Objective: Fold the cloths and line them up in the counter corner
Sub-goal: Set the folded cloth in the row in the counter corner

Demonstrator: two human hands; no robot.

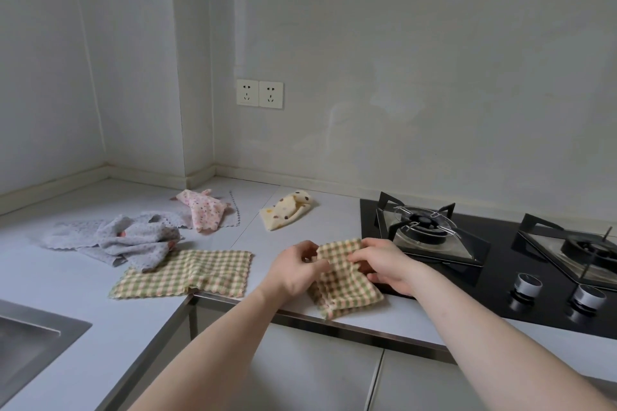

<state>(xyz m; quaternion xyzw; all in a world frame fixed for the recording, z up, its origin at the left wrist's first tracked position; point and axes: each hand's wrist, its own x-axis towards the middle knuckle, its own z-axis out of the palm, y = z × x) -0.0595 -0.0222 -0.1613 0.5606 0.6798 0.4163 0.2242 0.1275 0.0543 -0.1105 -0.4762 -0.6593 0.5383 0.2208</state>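
A green checked cloth (pixel 344 287) lies rumpled at the counter's front edge, beside the hob. My left hand (pixel 295 269) pinches its upper left part and my right hand (pixel 384 264) grips its upper right part. A second green checked cloth (pixel 187 274) lies flat to the left. A crumpled grey dotted cloth (pixel 133 238) overlaps its far corner. Farther back lie a pink dotted cloth (pixel 202 210) and a cream cloth with brown dots (pixel 287 208), both bunched up. The counter corner (pixel 203 182) sits behind them by the wall.
A black gas hob (pixel 500 280) with two burners and knobs fills the counter to the right, touching the held cloth. A steel sink (pixel 30 340) is at the lower left. Two wall sockets (pixel 259 93) hang above the corner. Cabinet doors (pixel 300 364) are below the counter edge.
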